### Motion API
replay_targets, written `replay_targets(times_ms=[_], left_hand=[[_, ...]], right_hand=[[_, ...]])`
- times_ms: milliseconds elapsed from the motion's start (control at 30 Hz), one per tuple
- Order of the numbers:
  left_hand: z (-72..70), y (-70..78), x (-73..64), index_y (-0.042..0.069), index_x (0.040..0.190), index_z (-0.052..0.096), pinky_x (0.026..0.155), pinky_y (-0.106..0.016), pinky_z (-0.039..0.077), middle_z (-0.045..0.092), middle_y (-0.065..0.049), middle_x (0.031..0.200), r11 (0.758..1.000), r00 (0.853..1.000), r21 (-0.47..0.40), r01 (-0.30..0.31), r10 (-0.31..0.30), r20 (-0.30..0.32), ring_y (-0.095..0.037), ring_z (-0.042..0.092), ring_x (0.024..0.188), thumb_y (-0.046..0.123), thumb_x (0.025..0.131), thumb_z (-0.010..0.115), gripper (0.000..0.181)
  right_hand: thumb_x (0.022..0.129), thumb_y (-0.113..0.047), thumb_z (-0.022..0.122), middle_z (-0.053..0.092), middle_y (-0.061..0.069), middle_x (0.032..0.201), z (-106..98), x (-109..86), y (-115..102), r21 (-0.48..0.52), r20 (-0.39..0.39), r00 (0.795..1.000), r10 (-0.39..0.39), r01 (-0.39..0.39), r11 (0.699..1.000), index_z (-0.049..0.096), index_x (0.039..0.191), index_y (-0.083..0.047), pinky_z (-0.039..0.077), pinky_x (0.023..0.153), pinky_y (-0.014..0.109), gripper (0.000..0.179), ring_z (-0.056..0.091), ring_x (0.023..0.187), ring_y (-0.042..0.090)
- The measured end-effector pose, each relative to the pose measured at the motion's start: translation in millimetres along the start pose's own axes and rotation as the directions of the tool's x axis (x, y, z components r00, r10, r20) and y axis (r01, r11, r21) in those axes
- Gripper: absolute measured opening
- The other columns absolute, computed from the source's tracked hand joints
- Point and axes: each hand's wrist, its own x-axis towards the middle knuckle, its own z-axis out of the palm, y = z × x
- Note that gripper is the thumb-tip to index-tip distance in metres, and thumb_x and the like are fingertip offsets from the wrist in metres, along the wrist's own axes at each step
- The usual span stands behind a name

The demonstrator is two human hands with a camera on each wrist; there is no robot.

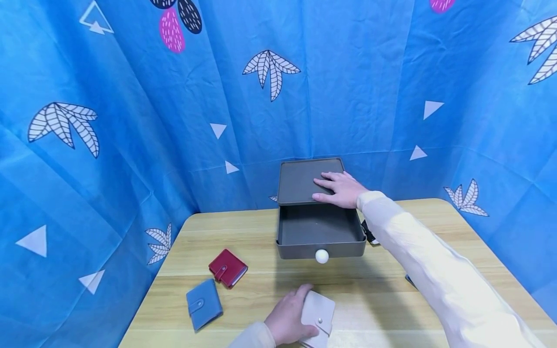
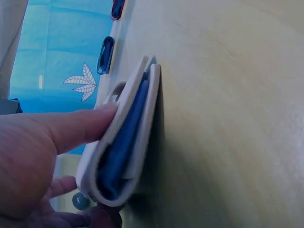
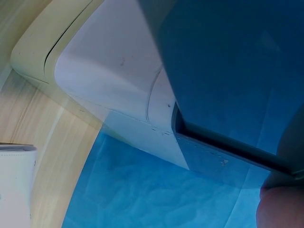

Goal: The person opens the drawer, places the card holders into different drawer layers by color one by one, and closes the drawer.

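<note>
My left hand [image 1: 288, 316] grips a pale grey card holder [image 1: 317, 309] with a snap strap, low over the front of the table. In the left wrist view its folded end faces the camera, with blue inside, and the thumb lies along one cover. My right hand [image 1: 338, 190] rests with spread fingers on the flat top [image 1: 298, 181] of a dark grey box. Beneath that top, the box's drawer [image 1: 300, 251] is pulled out toward me, a round white knob [image 1: 322, 256] on its front. The drawer floor shows bare.
Left of the box lie a red card holder [image 1: 227, 268] and a blue card holder [image 1: 204, 304] on the wooden table [image 1: 243, 227]. A black item [image 1: 370, 235] beside the drawer is partly hidden by my right sleeve [image 1: 417, 251]. Blue patterned curtain [image 1: 348, 96] surrounds the table.
</note>
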Motion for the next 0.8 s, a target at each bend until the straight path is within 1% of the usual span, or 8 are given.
replay_targets(times_ms=[167,267,367,467,533,600,700,800], left_hand=[[1.2,-5.7,-0.7,0.024,0.131,0.037,0.069,-0.026,0.042,0.057,0.003,0.102,0.998,0.999,-0.056,-0.041,0.04,-0.019,-0.007,0.05,0.082,0.038,0.056,0.08,0.088],[2.0,-9.4,-0.7,0.026,0.131,0.04,0.071,-0.025,0.042,0.057,0.005,0.107,0.994,0.997,-0.081,-0.075,0.074,-0.021,-0.005,0.049,0.084,0.037,0.059,0.078,0.081],[1.3,-12.2,-0.3,0.025,0.13,0.043,0.072,-0.023,0.041,0.055,0.006,0.112,0.987,0.994,-0.121,-0.108,0.107,-0.016,-0.005,0.049,0.087,0.035,0.065,0.074,0.073],[-1.4,-14.4,-0.5,0.023,0.131,0.044,0.076,-0.023,0.041,0.054,0.006,0.117,0.97,0.99,-0.197,-0.14,0.142,-0.004,-0.006,0.05,0.091,0.033,0.072,0.07,0.065],[-3.4,-15.9,-0.6,0.02,0.13,0.045,0.076,-0.023,0.042,0.054,0.004,0.117,0.951,0.988,-0.274,-0.146,0.155,0.01,-0.006,0.051,0.091,0.031,0.076,0.068,0.06],[-4.5,-17.4,-0.4,0.018,0.129,0.047,0.074,-0.022,0.043,0.057,0.002,0.111,0.923,0.987,-0.361,-0.135,0.156,0.029,-0.006,0.052,0.089,0.029,0.078,0.067,0.056],[-4.7,-18.7,0.4,0.016,0.125,0.051,0.065,-0.02,0.045,0.059,0.001,0.095,0.871,0.988,-0.483,-0.094,0.14,0.061,-0.005,0.053,0.079,0.022,0.077,0.068,0.051],[-4.3,-19.2,0.5,0.012,0.121,0.055,0.057,-0.02,0.046,0.059,-0.001,0.087,0.81,0.987,-0.583,-0.059,0.136,0.089,-0.004,0.053,0.071,0.013,0.075,0.069,0.048]], right_hand=[[0.072,-0.079,0.028,0.023,-0.001,0.144,0,-0.3,-1,-0.002,0.0,1.0,0.002,-0.002,1.0,0.031,0.137,-0.034,0.002,0.105,0.044,0.08,0.015,0.132,0.02],[0.072,-0.079,0.028,0.023,0.0,0.144,0,-0.3,0,-0.002,0.001,1.0,0.0,0.0,1.0,0.031,0.137,-0.034,0.002,0.105,0.044,0.08,0.015,0.132,0.02],[0.072,-0.079,0.028,0.023,0.0,0.144,0,-0.1,0,0.0,0.0,1.0,0.001,-0.001,1.0,0.031,0.137,-0.033,0.002,0.105,0.044,0.08,0.015,0.132,0.021],[0.072,-0.079,0.028,0.023,0.0,0.144,1,0.3,0,-0.004,-0.003,1.0,0.002,-0.002,1.0,0.03,0.137,-0.034,0.002,0.105,0.044,0.079,0.015,0.132,0.021],[0.072,-0.079,0.028,0.023,0.0,0.144,1,0.7,0,-0.007,-0.004,1.0,0.002,-0.002,1.0,0.03,0.137,-0.034,0.002,0.105,0.045,0.079,0.016,0.132,0.022],[0.072,-0.079,0.028,0.023,0.0,0.144,1,0.7,1,-0.009,-0.004,1.0,0.0,0.0,1.0,0.03,0.137,-0.034,0.002,0.105,0.045,0.079,0.016,0.132,0.022],[0.073,-0.078,0.028,0.023,0.0,0.144,0,-0.1,-1,-0.005,-0.005,1.0,0.0,0.0,1.0,0.031,0.137,-0.034,0.002,0.105,0.045,0.079,0.016,0.132,0.022],[0.073,-0.078,0.029,0.023,0.0,0.144,-1,-1.2,-2,0.0,-0.004,1.0,0.002,-0.002,1.0,0.031,0.137,-0.033,0.002,0.105,0.045,0.078,0.015,0.132,0.022]])
